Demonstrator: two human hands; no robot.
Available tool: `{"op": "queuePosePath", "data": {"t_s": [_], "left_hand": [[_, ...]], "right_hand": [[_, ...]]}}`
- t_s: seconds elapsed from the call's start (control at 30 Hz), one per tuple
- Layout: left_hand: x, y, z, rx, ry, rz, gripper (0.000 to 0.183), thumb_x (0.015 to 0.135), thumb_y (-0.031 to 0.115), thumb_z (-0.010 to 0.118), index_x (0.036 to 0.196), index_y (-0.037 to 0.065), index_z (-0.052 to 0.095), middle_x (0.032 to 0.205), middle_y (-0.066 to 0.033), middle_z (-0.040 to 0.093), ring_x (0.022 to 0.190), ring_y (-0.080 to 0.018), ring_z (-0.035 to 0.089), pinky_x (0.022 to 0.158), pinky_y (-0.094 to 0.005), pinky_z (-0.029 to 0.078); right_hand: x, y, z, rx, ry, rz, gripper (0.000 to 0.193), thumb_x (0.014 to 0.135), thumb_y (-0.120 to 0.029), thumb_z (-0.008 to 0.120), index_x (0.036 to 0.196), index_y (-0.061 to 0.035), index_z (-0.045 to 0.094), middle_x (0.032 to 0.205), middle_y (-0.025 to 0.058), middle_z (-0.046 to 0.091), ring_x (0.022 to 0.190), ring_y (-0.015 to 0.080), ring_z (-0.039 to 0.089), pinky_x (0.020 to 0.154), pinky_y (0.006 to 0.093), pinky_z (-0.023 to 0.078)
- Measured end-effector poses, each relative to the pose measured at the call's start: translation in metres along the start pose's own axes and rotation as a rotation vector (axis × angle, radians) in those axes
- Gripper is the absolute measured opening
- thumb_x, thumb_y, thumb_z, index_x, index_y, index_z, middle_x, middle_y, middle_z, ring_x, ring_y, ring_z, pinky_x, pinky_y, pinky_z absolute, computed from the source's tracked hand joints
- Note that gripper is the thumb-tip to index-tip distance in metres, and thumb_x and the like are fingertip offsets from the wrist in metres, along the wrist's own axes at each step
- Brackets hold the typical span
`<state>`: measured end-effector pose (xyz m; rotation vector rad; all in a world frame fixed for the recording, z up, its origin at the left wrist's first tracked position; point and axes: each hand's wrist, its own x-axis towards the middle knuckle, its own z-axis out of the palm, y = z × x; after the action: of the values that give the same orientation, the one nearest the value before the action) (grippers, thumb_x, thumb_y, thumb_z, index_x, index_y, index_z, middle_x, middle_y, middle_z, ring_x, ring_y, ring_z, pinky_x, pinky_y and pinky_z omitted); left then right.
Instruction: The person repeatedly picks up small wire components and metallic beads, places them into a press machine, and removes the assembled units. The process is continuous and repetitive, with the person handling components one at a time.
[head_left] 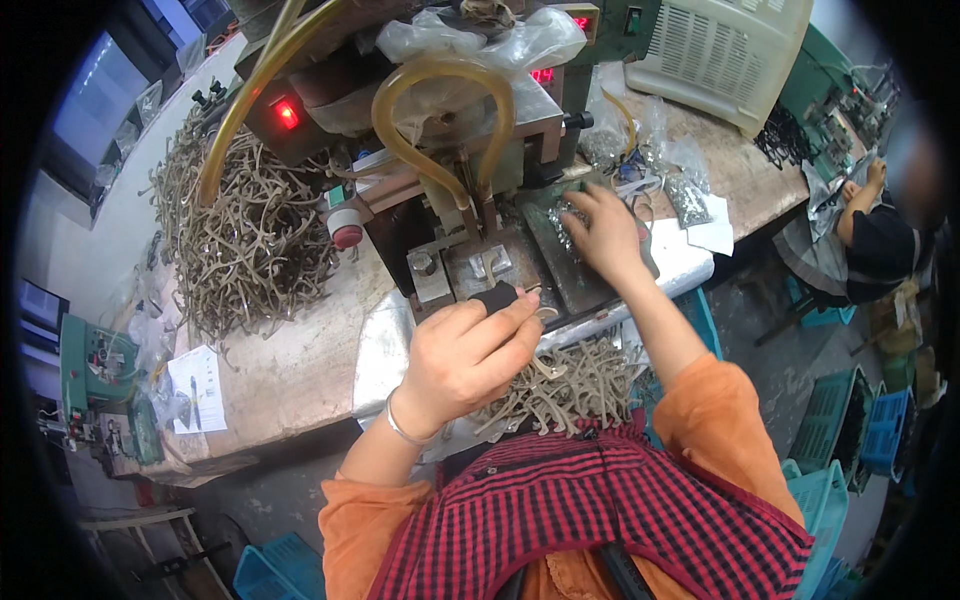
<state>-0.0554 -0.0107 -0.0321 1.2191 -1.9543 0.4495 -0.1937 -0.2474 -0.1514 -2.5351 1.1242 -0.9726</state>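
My left hand (465,355) is closed in front of the machine's metal work block (490,265), with thumb and fingers pinched together. A small black piece (495,297) shows at its fingertips; whether it is held or covers a finger, I cannot tell. My right hand (607,235) reaches over a dark metal tray (575,290) beside the block, fingers apart and bent down to small shiny metal parts (565,220). Two upright electrodes (478,215) stand above the block, joined to a looped yellow hose (445,65). Below my hands lies a heap of grey-brown branched metal pieces (560,390).
A large heap of similar branched pieces (240,230) covers the bench on the left, near a red push button (346,230). Paper (197,390) lies at the left edge. Plastic bags (685,195) sit at right. Another person (880,220) works far right, above blue and green crates (825,425).
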Motion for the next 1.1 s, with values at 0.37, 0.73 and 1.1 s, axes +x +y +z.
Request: {"op": "queuePosePath", "data": {"t_s": [0.37, 0.73, 1.1], "left_hand": [[0.002, -0.001, 0.000, -0.051, 0.010, -0.049, 0.031, 0.065, -0.006, 0.075, 0.092, 0.006, 0.070, 0.098, -0.0085, 0.075, 0.055, -0.0171, 0.055, 0.048, -0.0281, 0.043], [-0.015, 0.013, 0.000, -0.106, 0.057, -0.142, 0.027, 0.073, -0.001, 0.073, 0.099, 0.003, 0.072, 0.110, -0.0099, 0.075, 0.065, -0.0151, 0.059, 0.056, -0.0257, 0.045], [-0.103, -0.220, -0.008, 0.854, -0.429, -1.048, 0.015, 0.088, 0.008, 0.060, 0.088, 0.004, 0.075, 0.094, -0.0145, 0.073, 0.086, -0.0317, 0.072, 0.075, -0.0413, 0.057]], "right_hand": [[-0.017, -0.012, -0.027, 0.039, 0.143, 0.076, 0.009, 0.078, -0.017, 0.078, 0.082, -0.0108, 0.073, 0.085, 0.0070, 0.062, 0.088, 0.0296, 0.062, 0.075, 0.0423, 0.049], [-0.013, -0.022, -0.009, -0.121, 0.051, -0.114, 0.014, 0.076, -0.012, 0.075, 0.089, -0.0071, 0.070, 0.105, 0.0074, 0.067, 0.104, 0.0308, 0.061, 0.081, 0.0444, 0.052], [-0.012, -0.022, -0.024, 0.254, 0.123, 0.044, 0.012, 0.088, -0.008, 0.072, 0.099, -0.0025, 0.074, 0.089, 0.0130, 0.073, 0.082, 0.0238, 0.070, 0.076, 0.0330, 0.053]]}}
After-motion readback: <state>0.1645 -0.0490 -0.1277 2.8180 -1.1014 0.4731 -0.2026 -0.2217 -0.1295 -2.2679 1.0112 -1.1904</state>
